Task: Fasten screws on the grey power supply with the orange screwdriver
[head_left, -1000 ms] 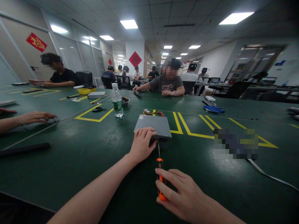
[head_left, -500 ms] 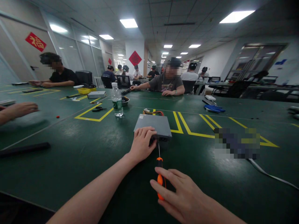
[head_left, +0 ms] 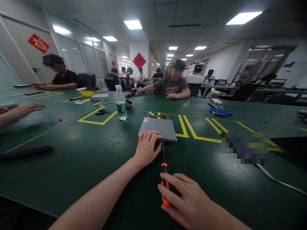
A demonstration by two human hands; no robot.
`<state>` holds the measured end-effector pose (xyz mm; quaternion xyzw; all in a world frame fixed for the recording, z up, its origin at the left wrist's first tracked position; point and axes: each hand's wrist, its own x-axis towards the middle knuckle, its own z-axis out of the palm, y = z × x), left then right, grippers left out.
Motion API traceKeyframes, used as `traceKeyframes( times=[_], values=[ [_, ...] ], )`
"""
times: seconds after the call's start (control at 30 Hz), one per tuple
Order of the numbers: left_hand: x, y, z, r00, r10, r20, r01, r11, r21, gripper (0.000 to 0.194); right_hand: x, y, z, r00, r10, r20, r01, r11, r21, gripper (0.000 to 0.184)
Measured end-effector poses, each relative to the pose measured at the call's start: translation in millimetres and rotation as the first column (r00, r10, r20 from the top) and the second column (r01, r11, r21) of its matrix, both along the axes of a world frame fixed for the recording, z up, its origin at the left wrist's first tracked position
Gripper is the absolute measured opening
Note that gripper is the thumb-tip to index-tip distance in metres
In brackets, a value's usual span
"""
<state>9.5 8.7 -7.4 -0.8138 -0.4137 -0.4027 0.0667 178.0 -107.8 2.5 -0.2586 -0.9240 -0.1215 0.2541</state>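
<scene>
A grey metal computer power supply [head_left: 159, 126] lies on the green table in front of me, its bundle of coloured cables [head_left: 158, 115] at the far side. My left hand [head_left: 147, 147] grips its near left edge, fingers on top and thumb at the near face. In my right hand [head_left: 184, 198] is an orange-and-black screwdriver [head_left: 165, 195], held by the handle between thumb and fingers. Its thin shaft points away from me and reaches the near face of the power supply. The tip itself is hidden in the dark there.
A water bottle [head_left: 121, 103] stands beyond the power supply, beside a small bowl [head_left: 129, 104]. Blue gloves [head_left: 220, 112] lie at the right, a black bar [head_left: 26, 153] at the left. Another person's hand [head_left: 26, 110] reaches in from the left. Co-workers sit across the table.
The screwdriver handle has turned a little in my right fingers. A dark shape has come in at the right edge. The other person's hand at the left has shifted slightly right.
</scene>
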Motion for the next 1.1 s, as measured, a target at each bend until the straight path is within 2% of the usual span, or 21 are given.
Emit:
traceKeyframes(
  times=[0.1,0.17,0.37,0.53,0.63,0.77,0.87,1.0,1.1],
  values=[
    [0,0,0.4,1.0,0.002,0.0,-0.002,1.0,-0.007,0.02,1,2,-5.5,0.997,0.025,-0.07,-0.02,0.998,0.061,0.021],
    [-1,0,0.5,1.0,0.002,0.001,-0.002,1.0,-0.01,0.02,1,3,-8.4,0.997,0.022,-0.08,-0.019,0.999,0.043,0.019],
    [0,0,0.1,1.0,0.0,0.015,0.0,1.0,-0.006,0.018,0,0,-3.0,0.997,-0.042,0.063,0.046,0.997,-0.06,0.032],
    [1,0,0.2,1.0,-0.001,0.021,0.001,1.0,-0.011,0.018,3,2,-5.7,0.995,-0.001,-0.103,0.009,0.996,0.084,0.018],
    [0,0,0.3,1.0,-0.003,0.019,0.003,1.0,-0.011,0.018,3,3,-7.5,0.989,0.004,-0.149,0.011,0.995,0.099,0.016],
    [0,0,0.4,1.0,0.001,0.02,-0.001,1.0,-0.009,0.018,0,0,0.1,1.0,-0.026,-0.006,0.026,1.0,0.006,0.031],
    [1,0,0.5,1.0,0.005,0.025,-0.005,1.0,-0.009,0.018,0,0,3.7,0.999,-0.019,0.042,0.019,1.0,0.0,0.031],
    [2,0,0.5,0.999,0.002,0.032,-0.001,1.0,-0.011,0.019,2,2,-2.9,0.997,0.007,-0.08,0.0,0.997,0.079,0.024],
    [2,0,0.3,1.0,0.003,0.028,-0.003,1.0,-0.01,0.018,2,2,-4.7,0.994,-0.006,-0.105,0.01,0.999,0.038,0.025]
  ],
)
